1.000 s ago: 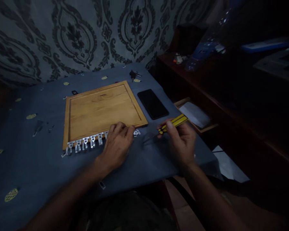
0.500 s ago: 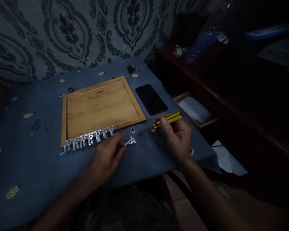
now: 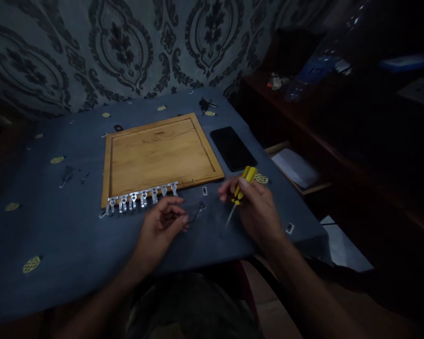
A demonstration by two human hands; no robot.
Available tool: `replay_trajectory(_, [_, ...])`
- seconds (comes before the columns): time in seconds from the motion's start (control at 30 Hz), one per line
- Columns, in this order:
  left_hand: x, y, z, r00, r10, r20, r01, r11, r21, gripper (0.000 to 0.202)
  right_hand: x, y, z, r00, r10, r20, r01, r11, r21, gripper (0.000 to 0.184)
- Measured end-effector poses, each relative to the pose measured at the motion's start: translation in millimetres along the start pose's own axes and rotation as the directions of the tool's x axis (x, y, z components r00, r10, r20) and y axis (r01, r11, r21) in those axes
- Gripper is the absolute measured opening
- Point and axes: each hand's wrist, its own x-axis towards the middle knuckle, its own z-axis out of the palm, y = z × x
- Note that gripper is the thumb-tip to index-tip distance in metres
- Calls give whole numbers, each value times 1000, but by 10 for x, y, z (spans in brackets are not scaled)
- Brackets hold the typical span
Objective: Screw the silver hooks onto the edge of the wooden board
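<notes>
My right hand [image 3: 256,207] grips a yellow and black screwdriver [image 3: 240,188], its tip pointing down toward the blue cloth. My left hand [image 3: 162,225] pinches a small metal hook [image 3: 197,213] just above the cloth, close to the screwdriver tip. A wooden board [image 3: 160,155] lies flat beyond both hands. Several metal hooks [image 3: 141,198] line its near edge in a row.
A black phone [image 3: 232,148] lies right of the board. Small bits [image 3: 70,175] are scattered on the blue cloth [image 3: 56,226] at the left. A dark wooden shelf [image 3: 304,122] with a white pad [image 3: 295,167] stands to the right. Patterned wall behind.
My left hand left the board's edge and drew one loose hook toward me. My right hand turned the screwdriver from lying level to pointing down near that hook.
</notes>
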Motion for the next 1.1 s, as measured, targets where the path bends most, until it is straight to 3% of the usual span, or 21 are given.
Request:
replay_trajectory(0.1, [-35,16,7,998,43,-34,-43,999,-3,33,-73,-13,169,961,250,120,-264,957,121,43])
replay_trajectory(0.2, [-74,16,-2,988,129,-88,-124,990,69,30,-157,0,309,923,333,193,-362,921,146,41])
replay_trajectory(0.37, [-147,-31,-61,941,313,-126,-265,917,298,27,-245,17,424,926,332,181,-364,912,188,45])
replay_trajectory(0.5, [-187,-72,-94,921,378,-93,-314,862,397,29,-286,67,466,906,398,142,-418,893,166,52])
replay_trajectory(0.67, [-199,-58,-65,910,407,-87,-344,853,392,27,-322,132,517,874,454,174,-475,873,110,57])
replay_trajectory(0.87, [-227,-53,-23,925,370,-86,-329,893,307,27,-316,137,553,898,397,190,-417,906,78,47])
replay_trajectory(0.97, [-223,-55,-58,921,386,-51,-349,878,329,34,-306,142,538,901,397,175,-411,910,50,43])
replay_trajectory(1.1, [-162,-57,-161,875,484,-7,-419,765,489,58,-290,138,495,907,384,175,-392,920,16,42])
